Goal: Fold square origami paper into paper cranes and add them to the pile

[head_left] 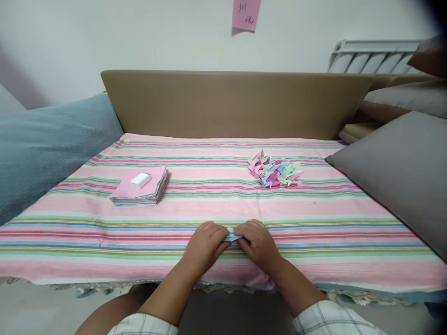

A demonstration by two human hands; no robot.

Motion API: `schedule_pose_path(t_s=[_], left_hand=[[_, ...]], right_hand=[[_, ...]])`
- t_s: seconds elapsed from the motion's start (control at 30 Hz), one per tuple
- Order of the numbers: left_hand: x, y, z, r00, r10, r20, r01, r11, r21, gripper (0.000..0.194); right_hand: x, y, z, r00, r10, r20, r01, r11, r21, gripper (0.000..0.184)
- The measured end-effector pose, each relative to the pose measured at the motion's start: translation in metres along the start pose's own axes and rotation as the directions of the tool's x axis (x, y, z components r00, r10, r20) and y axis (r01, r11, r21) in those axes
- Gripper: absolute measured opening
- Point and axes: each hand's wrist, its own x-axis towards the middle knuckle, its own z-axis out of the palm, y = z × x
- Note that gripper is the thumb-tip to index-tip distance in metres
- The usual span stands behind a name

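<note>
A small piece of folded light-blue paper [232,235] is held between my two hands, just above the striped cloth near its front edge. My left hand [206,243] pinches its left end between thumb and fingers. On the right end, my right hand [259,243] closes in the same way. Fingers cover most of the paper, so its full folded shape is hidden. Farther back to the right lies a pile of folded paper cranes [274,172] in pink, purple, green and blue. To the left sits a stack of square coloured paper [139,188].
A white charger plug [141,180] rests on the paper stack. The striped cloth [209,209] covers the seat, with a brown backrest [230,104] behind. Grey cushions [398,172] stand at the right, a blue cushioned armrest [52,144] at the left. A pink note [246,15] hangs on the wall.
</note>
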Motion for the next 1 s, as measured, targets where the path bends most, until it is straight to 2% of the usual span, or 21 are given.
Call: schedule_pose_path(t_s=[0.2, 0.33, 0.5, 0.6, 0.7, 0.77, 0.87, 0.93, 1.0], left_hand=[[0.001, 0.001, 0.002, 0.996, 0.041, -0.083, -0.038, 0.999, 0.037, 0.018], [0.0, 0.0, 0.002, 0.993, 0.008, -0.118, -0.011, 1.0, -0.022, 0.019], [0.0, -0.001, 0.0, 0.99, -0.006, -0.139, -0.011, 0.993, -0.119, 0.016], [0.001, 0.0, -0.001, 0.985, -0.056, -0.166, 0.03, 0.988, -0.153, 0.012], [0.0, -0.001, 0.0, 0.963, -0.164, -0.214, 0.125, 0.975, -0.181, 0.013], [-0.001, -0.002, 0.0, 0.926, -0.271, -0.262, 0.217, 0.952, -0.216, 0.019], [-0.001, -0.003, 0.001, 0.86, -0.361, -0.36, 0.289, 0.927, -0.239, 0.029], [-0.001, -0.004, 0.001, 0.85, -0.322, -0.417, 0.262, 0.945, -0.196, 0.03], [-0.001, -0.003, 0.0, 0.874, -0.247, -0.419, 0.211, 0.969, -0.131, 0.028]], right_hand=[[0.001, -0.002, -0.001, 1.0, -0.012, 0.018, 0.012, 1.0, -0.002, 0.013], [0.001, -0.005, -0.002, 0.999, -0.042, 0.026, 0.043, 0.998, -0.037, 0.012], [-0.001, -0.004, 0.0, 0.998, -0.057, -0.04, 0.057, 0.998, -0.009, 0.014], [-0.001, -0.002, 0.0, 0.998, 0.003, -0.055, 0.001, 0.997, 0.075, 0.014], [0.003, -0.002, -0.003, 0.988, 0.153, -0.006, -0.15, 0.973, 0.175, 0.013], [0.009, -0.001, -0.006, 0.946, 0.317, 0.064, -0.322, 0.916, 0.237, 0.013], [0.019, 0.002, -0.013, 0.846, 0.501, 0.185, -0.534, 0.791, 0.298, 0.017], [0.025, 0.006, -0.014, 0.802, 0.541, 0.252, -0.597, 0.735, 0.321, 0.017], [0.029, 0.011, -0.014, 0.766, 0.569, 0.299, -0.643, 0.685, 0.343, 0.017]])
